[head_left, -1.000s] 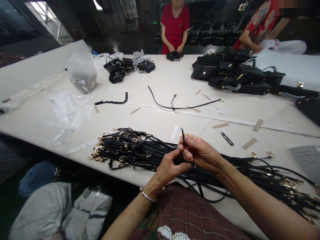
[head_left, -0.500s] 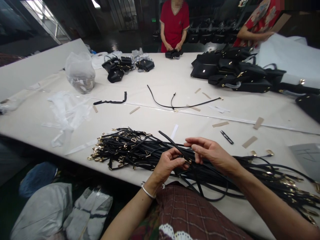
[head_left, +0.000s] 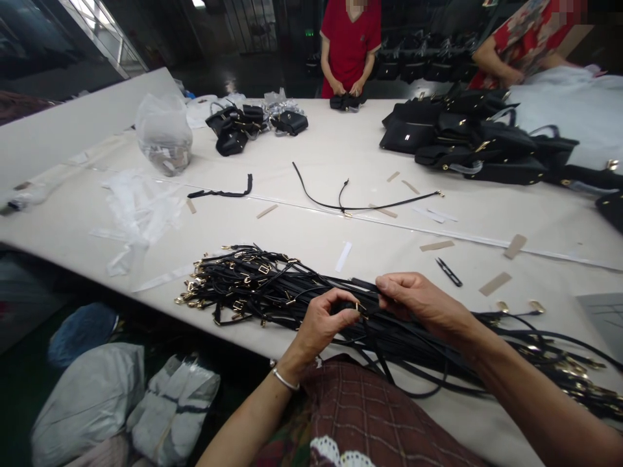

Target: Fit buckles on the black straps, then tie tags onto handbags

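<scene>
My left hand is closed, thumb and fingers pinching a black strap near its gold buckle. To its right, my right hand pinches the strap's flat black end, whose tip points left. The strap's lower part hangs down between the hands and merges with other straps, so its full course is hidden. Under both hands lies a thick bundle of black straps with gold buckles and clasps, spread along the table's near edge.
A pair of thread snips lies right of the bundle, among brown paper strips. One single strap is stretched out further back. Black handbags are heaped at the back right. Two people stand across the table.
My right hand has gone from loosely spread fingers to a pinch on the strap's end, bending it over to the right. My left hand stays at the buckle. The view has shifted slightly.
</scene>
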`<state>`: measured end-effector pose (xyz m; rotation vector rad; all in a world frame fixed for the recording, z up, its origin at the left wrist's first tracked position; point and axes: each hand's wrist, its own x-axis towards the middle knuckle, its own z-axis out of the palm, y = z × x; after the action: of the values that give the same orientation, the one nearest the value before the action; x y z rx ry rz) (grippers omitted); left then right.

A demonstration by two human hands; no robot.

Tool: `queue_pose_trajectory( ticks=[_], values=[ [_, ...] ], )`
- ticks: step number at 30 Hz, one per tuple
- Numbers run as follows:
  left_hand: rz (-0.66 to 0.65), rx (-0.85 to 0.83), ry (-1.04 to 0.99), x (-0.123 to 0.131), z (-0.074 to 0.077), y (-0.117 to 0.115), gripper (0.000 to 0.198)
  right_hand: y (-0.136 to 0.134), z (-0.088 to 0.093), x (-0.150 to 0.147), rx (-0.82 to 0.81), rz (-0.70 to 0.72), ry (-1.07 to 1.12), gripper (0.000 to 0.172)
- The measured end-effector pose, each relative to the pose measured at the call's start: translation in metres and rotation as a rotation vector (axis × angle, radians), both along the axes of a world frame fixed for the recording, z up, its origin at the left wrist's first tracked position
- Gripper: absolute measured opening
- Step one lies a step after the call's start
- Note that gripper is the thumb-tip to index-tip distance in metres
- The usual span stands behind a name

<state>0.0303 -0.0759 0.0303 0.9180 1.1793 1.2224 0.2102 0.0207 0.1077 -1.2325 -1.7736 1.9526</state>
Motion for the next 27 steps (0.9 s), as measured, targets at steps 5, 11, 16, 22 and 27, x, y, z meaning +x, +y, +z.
queue_pose_trajectory(
  ticks=[5,11,16,22,27],
  values=[
    [0.011,-0.001,-0.014,-0.001,-0.007,0.0,0.028,0.002,-0.009,0.005,0.174,0.074,-0.073,0.044],
    [-0.003,0.031,-0.008,-0.001,-0.013,-0.001,0.025,0.001,-0.018,0.015,0.133,0.093,-0.066,0.037],
    [-0.01,0.062,0.086,-0.001,-0.01,-0.002,0.024,0.001,-0.024,0.018,0.129,0.109,-0.065,0.036],
    [-0.006,0.176,0.347,-0.005,0.005,0.001,0.015,-0.006,-0.034,0.013,0.117,0.114,-0.031,0.035],
    [-0.044,0.278,0.432,-0.01,0.017,0.003,0.014,-0.014,-0.033,0.008,0.09,0.068,0.018,0.036]
  ],
)
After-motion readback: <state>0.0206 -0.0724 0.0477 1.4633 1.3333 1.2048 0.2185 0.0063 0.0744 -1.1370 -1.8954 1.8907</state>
